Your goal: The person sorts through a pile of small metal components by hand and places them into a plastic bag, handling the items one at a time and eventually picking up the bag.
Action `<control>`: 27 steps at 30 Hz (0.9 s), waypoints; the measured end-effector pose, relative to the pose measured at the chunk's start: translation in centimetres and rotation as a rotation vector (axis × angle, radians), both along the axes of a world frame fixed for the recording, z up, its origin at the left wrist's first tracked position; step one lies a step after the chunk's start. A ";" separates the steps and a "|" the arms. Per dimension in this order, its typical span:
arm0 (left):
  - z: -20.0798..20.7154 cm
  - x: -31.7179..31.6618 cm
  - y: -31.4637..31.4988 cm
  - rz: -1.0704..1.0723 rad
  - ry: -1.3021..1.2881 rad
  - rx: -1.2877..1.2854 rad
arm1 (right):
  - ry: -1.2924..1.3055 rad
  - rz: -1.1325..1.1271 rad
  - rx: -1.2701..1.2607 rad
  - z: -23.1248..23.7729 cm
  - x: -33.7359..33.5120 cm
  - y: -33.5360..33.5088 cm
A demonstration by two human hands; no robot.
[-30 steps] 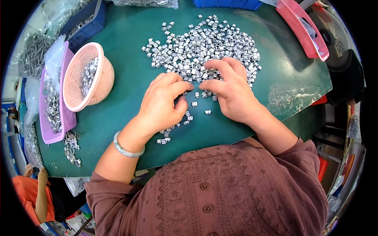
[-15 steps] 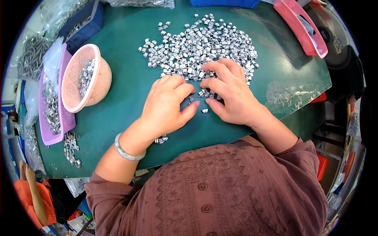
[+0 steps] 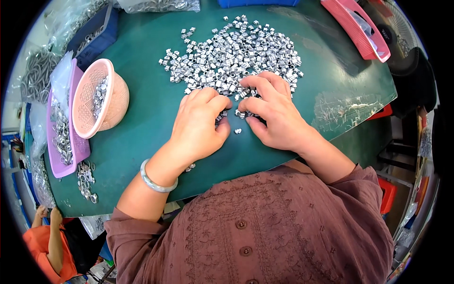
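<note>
A wide heap of small silver metal pieces with round holes [image 3: 236, 57] lies on the green table, just beyond both hands. My left hand [image 3: 201, 120] is at the near side of the heap, its fingers curled over several metal pieces [image 3: 221, 116] by the thumb. Across a narrow gap, my right hand [image 3: 276, 111] has bent fingers around more of the same pieces [image 3: 242, 114], with its upper fingers at the heap's edge. Between the thumbs, a small loose piece [image 3: 238, 131] rests on the table. The palms are hidden.
A pink mesh basket [image 3: 124, 102] with metal parts tilts against a purple basket [image 3: 87, 149] at left, metal rings [image 3: 86, 182] beside it. A blue bin [image 3: 111, 33] stands behind. At far right are a red basket [image 3: 350, 29] and a fan. A person in orange [image 3: 52, 253] is at lower left.
The view has shifted slightly, moving the table and baskets a little left. My left fingers and thumb have drawn in around the metal pieces. The right hand keeps nearly the same pose.
</note>
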State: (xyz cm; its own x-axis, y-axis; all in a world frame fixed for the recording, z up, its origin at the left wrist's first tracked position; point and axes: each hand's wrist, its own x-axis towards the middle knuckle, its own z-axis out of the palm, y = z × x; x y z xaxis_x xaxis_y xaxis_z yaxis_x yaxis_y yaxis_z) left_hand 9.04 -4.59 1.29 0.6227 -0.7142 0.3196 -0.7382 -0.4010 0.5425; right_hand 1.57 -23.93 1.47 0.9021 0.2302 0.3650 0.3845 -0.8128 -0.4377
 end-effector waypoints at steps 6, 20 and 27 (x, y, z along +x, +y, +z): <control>-0.1 -0.2 -0.4 -0.026 0.029 -0.014 | -0.021 0.026 0.013 -0.1 -0.3 -0.1; 0.0 -0.1 0.3 -0.036 -0.017 0.047 | -0.008 -0.006 0.022 -0.3 -0.5 -0.2; 0.2 -0.1 0.5 -0.095 0.036 0.021 | -0.042 -0.017 -0.010 -0.7 -0.5 0.0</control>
State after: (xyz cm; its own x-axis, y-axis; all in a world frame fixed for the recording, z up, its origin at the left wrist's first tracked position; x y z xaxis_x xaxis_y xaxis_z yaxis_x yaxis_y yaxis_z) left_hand 8.92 -4.13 1.48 0.5625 -0.7772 0.2822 -0.7535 -0.3414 0.5618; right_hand 1.08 -23.91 0.73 0.8899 0.2186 0.4003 0.3883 -0.8235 -0.4136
